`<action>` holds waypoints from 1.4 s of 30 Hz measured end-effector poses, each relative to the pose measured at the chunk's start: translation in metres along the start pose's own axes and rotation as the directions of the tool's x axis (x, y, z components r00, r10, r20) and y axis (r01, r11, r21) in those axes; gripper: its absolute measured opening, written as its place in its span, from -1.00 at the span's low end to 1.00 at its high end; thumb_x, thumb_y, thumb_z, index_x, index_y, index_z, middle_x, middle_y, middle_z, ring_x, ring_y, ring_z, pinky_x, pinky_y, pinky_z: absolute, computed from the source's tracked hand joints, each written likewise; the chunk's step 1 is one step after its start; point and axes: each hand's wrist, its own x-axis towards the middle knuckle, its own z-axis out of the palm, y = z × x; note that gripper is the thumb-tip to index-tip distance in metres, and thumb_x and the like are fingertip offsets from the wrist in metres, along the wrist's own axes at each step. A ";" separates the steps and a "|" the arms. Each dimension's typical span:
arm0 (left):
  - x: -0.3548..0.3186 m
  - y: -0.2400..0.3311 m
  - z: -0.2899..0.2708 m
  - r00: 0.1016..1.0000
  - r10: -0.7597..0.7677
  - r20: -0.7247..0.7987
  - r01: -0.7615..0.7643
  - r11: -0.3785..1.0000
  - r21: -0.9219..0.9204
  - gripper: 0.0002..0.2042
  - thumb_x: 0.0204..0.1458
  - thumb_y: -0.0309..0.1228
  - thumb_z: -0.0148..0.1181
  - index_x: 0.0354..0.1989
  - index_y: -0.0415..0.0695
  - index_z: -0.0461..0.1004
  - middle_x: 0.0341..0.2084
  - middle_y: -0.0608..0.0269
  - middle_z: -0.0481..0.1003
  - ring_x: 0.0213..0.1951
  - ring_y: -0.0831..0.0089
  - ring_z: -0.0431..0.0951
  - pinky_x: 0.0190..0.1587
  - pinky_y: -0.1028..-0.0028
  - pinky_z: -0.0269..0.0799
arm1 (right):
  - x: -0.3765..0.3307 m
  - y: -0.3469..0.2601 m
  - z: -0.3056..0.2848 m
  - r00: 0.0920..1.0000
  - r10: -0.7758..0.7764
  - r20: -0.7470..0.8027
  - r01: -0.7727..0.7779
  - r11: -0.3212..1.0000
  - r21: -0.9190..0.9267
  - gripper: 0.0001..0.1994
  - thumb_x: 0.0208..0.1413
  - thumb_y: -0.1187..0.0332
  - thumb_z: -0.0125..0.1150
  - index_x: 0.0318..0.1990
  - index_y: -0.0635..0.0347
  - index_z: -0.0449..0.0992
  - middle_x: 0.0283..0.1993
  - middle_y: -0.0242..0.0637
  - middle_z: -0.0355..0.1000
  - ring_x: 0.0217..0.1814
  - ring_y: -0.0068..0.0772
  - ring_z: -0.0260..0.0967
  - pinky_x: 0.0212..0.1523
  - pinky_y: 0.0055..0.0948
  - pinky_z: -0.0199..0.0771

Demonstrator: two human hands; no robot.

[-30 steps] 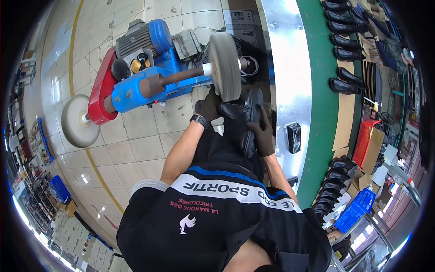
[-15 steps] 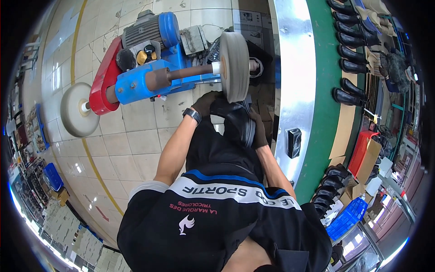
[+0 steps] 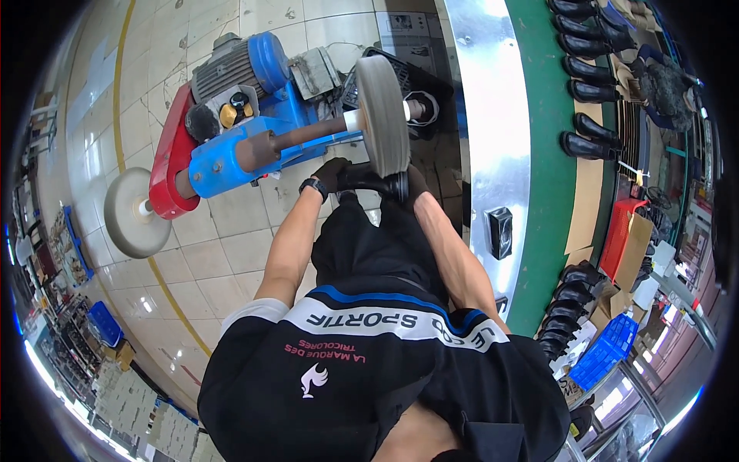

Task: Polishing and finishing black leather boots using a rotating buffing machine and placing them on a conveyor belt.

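A row of black boots stands along a green strip at the right, beside a shiny metal band. Farther right sit a red box and a blue crate. Pale floor tiles carry a yellow line.

Counted: one blue buffing machine; two buffing wheels; one black shoe held; four black boots, possibly more, lined at the far edge.
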 end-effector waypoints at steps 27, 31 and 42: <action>-0.017 0.223 0.001 0.979 0.203 -0.014 -0.198 0.933 -0.301 -0.69 -0.16 -0.40 0.16 -0.21 -0.27 0.39 -0.27 -0.02 0.44 -0.25 0.18 0.47 -0.15 0.40 0.33 | -0.253 -0.012 -0.093 0.825 -0.522 0.215 0.448 0.374 -0.812 -0.10 -0.31 0.25 0.32 0.23 0.23 -0.08 0.19 -0.03 0.03 0.22 -0.27 0.02 0.22 -0.36 -0.05; -0.029 0.326 -0.036 0.916 0.345 0.204 -0.310 0.933 -0.184 -0.73 -0.13 -0.31 0.13 -0.33 -0.26 0.45 -0.24 0.01 0.44 -0.33 0.18 0.48 -0.22 0.36 0.35 | -0.302 0.006 -0.082 0.640 -0.744 0.193 0.544 0.261 -0.798 -0.15 -0.38 0.32 0.36 0.17 0.18 0.04 0.14 -0.06 0.10 0.23 -0.19 -0.01 0.21 -0.35 -0.04; -0.010 0.420 -0.086 0.281 0.826 0.489 -0.953 0.183 0.240 -0.69 -0.26 -0.26 0.11 -0.28 -0.03 0.50 -0.23 0.20 0.43 -0.14 0.30 0.38 -0.08 0.34 0.20 | -0.312 -0.076 -0.082 -0.659 -0.595 0.461 0.230 -0.742 -0.630 -0.57 -0.19 0.46 0.21 -0.10 0.13 0.22 0.04 -0.01 0.18 0.13 0.07 0.12 0.07 -0.16 0.19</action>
